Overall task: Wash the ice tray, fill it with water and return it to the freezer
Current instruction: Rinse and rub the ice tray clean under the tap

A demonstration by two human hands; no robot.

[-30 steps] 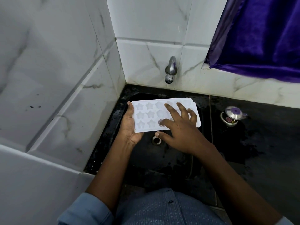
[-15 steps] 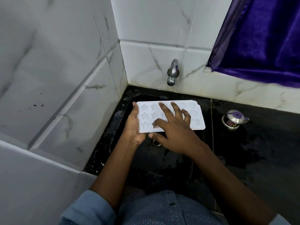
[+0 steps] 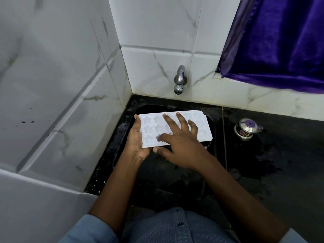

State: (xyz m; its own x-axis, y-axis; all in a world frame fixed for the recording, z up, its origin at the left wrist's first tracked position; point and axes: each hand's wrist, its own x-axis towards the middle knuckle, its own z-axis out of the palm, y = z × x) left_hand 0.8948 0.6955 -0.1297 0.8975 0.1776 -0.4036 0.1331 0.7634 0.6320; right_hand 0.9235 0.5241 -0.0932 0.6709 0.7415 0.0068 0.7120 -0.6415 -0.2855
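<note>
A white ice tray (image 3: 201, 126) was held level over the black sink (image 3: 175, 174), with the tap (image 3: 179, 79) at 12 o'clock. Its 9 o'clock end was gripped by the left hand (image 3: 135, 137), while the right hand (image 3: 178, 142) was laid spread across the star cells. The plastic was judged light, stiff and slippery when wet, best gripped at the short ends.

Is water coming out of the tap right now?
No, no stream falls from the tap, and the ice tray is held over the dark sink.
</note>
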